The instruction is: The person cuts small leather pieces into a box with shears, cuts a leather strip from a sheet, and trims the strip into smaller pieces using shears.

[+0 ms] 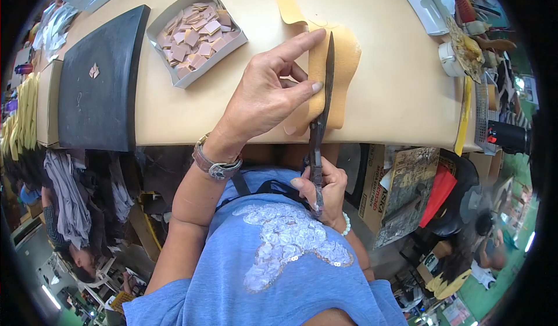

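Observation:
Large dark scissors point(315, 133) are gripped at their handles by my right hand point(332, 191), low in front of the blue shirt. The long blade points away and lies along a curved yellow-orange sheet of material point(344, 64) on the table. My left hand point(270, 84) has its thumb and index fingertip on the sheet's left part, just left of the blade. Its other fingers curl partly out of sight, and it appears to hold the edge. A yellow-orange strip point(290, 10) bends up beyond the index finger.
A light box point(244, 38) of small pinkish-brown squares stands left of my hand. Farther left lies a black board point(102, 87) with a small piece on it. A white box point(427, 6) and a stained pot point(450, 59) stand at right. Cartons point(372, 186) are below the table point(401, 93).

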Available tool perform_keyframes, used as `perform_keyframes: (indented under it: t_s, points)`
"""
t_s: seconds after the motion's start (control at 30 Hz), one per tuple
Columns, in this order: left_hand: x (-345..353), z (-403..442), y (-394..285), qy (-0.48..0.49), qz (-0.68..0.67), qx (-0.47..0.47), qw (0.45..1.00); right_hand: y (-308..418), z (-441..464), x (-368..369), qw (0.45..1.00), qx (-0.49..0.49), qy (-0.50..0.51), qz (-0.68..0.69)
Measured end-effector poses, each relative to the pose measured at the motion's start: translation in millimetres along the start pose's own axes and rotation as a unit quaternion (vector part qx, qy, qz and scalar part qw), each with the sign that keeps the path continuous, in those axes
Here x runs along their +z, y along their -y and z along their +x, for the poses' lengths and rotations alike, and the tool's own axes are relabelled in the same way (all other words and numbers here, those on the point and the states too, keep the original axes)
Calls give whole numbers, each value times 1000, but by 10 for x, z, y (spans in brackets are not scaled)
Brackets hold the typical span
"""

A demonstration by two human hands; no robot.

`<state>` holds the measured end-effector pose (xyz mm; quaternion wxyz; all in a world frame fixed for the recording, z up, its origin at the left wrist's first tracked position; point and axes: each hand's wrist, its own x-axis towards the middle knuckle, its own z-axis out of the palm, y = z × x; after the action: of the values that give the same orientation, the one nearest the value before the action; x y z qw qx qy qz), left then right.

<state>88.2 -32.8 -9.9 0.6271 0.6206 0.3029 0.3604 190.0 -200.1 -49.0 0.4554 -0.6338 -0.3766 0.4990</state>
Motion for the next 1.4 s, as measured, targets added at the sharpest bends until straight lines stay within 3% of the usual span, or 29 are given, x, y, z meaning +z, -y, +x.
perform_keyframes:
  t_s: [0.23,0.57,0.97,1.4]
  points:
    - [1,5,9,8,9,2,1000,-14,-13,31,1000,13,-16,-9]
    - [-130,230,-2,-24,-100,-3,995,-26,-39,54,999,-15,-16,-24]
    - [-36,89,-44,4,4,10,1000,68,87,-6,998,-58,2,5]
    - [-30,63,-41,11,27,10,1000,42,39,16,1000,-4,-7,-23]
